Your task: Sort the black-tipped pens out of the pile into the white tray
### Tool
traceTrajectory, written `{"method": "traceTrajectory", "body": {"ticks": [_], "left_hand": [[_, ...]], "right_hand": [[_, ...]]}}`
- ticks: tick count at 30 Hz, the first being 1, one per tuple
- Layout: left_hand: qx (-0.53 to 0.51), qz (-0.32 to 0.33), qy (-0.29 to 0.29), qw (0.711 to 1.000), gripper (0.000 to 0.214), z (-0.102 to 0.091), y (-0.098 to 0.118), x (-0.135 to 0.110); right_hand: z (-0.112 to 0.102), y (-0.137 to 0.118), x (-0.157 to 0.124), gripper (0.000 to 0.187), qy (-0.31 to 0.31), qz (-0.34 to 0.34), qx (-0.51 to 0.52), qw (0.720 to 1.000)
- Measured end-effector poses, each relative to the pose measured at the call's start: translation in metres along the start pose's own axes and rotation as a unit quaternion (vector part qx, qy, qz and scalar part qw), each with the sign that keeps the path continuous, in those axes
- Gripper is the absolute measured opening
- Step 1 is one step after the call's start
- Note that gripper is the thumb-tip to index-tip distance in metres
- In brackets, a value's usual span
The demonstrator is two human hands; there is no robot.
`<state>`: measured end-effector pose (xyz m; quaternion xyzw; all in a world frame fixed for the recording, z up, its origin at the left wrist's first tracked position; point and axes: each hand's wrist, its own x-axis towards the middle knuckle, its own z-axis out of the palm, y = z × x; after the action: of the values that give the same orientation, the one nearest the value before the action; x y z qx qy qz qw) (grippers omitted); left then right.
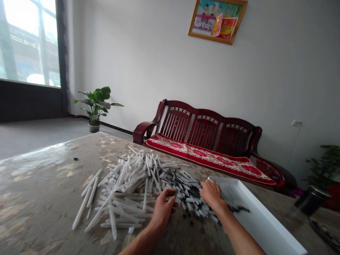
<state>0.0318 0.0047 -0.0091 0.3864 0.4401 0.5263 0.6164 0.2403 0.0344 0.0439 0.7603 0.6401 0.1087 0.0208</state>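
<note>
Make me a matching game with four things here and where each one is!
Things
1. white sticks
2. white tray
3. red cushion
4. framed picture

Places
A. up on the wall
B. lying on the wooden bench
C. heaped on the table by the left hand
D. on the table's right side, beside the right hand

Pairs: 1-C, 2-D, 3-B, 4-A
</note>
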Motion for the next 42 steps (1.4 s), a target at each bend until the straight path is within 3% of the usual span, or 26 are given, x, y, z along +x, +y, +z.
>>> {"method": "traceTrajectory", "body": {"ticks": [10, 15, 17, 21, 25, 28, 31, 33, 36, 42], "left_hand": [[0.011, 0.015, -0.003, 1.0, 0.023, 0.002, 0.002, -0.001], [0.015, 0.021, -0.037, 0.999, 0.023, 0.007, 0.0, -0.002], [0.008, 0.006, -0.07, 0.997, 0.028, 0.01, 0.0, -0.006], [-0.065, -0.044, -0.14, 0.987, 0.043, 0.013, 0.002, -0.016], [-0.131, -0.07, -0.127, 0.981, 0.045, 0.009, 0.005, -0.018], [-0.149, -0.076, -0.066, 0.984, 0.039, 0.005, 0.006, -0.012], [-0.167, -0.078, -0.027, 0.983, 0.033, 0.003, 0.005, -0.007], [-0.18, -0.082, -0.014, 0.98, 0.028, 0.003, 0.005, -0.005], [-0.196, -0.09, -0.007, 0.976, 0.022, 0.004, 0.004, -0.004], [-0.224, -0.101, 0.007, 0.969, 0.005, 0.006, 0.006, -0.003]], "right_hand": [[-0.027, 0.006, -0.025, 0.021, 0.011, -0.008, -0.014, 1.0], [-0.043, 0.018, -0.049, 0.028, 0.055, 0.029, 0.083, 0.995], [-0.044, 0.013, -0.059, 0.034, 0.074, 0.02, 0.184, 0.98], [-0.033, -0.022, -0.08, 0.035, 0.06, -0.046, 0.395, 0.916], [-0.022, -0.049, -0.087, 0.028, 0.03, -0.116, 0.458, 0.881], [-0.017, -0.038, -0.074, 0.031, 0.038, -0.098, 0.409, 0.906], [-0.012, -0.015, -0.053, 0.024, 0.074, -0.019, 0.251, 0.965], [-0.006, -0.004, -0.042, 0.018, 0.064, 0.002, 0.155, 0.986], [0.002, 0.0, -0.034, 0.014, 0.038, 0.002, 0.077, 0.996], [0.003, -0.009, -0.036, 0.018, 0.04, -0.015, 0.022, 0.999]]}}
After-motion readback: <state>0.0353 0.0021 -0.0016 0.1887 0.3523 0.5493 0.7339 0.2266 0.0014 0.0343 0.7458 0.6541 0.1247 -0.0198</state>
